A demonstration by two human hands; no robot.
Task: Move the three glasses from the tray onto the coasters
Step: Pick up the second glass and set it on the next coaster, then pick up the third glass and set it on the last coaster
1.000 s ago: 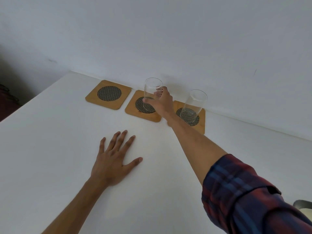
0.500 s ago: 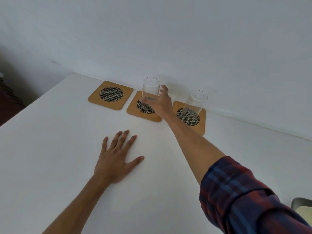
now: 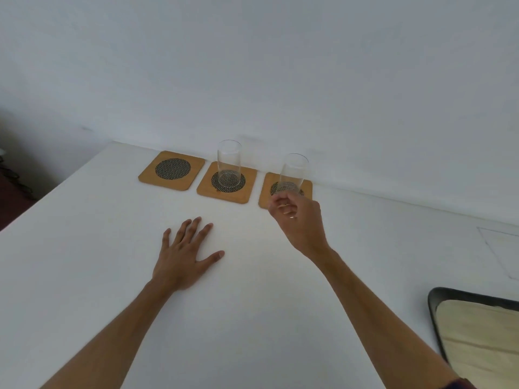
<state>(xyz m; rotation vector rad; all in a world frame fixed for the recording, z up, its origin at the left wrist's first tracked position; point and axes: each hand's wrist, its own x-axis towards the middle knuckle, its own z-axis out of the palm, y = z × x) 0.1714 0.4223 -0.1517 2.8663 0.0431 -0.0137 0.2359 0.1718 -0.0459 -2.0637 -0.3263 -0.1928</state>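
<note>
Three wooden coasters with dark mesh centres lie in a row by the wall. The left coaster (image 3: 172, 170) is bare. A clear glass (image 3: 229, 163) stands upright on the middle coaster (image 3: 227, 182). Another clear glass (image 3: 293, 173) stands on the right coaster (image 3: 286, 190). My right hand (image 3: 298, 220) hovers in front of the right coaster, fingers loosely curled, holding nothing and partly hiding that coaster's front. Flat on the white table (image 3: 84, 248) rests my left hand (image 3: 185, 256), fingers spread. A third glass is not in view.
A dark-rimmed tray (image 3: 438, 327) with a pale wooden floor shows at the lower right edge, mostly cut off. A faint rectangular outline (image 3: 500, 248) marks the table at the right. The table's left edge drops to a dark area.
My right hand let go of the glass on the middle coaster and drew back toward me and to the right. The left hand stayed flat. The camera view shifted, revealing the tray.
</note>
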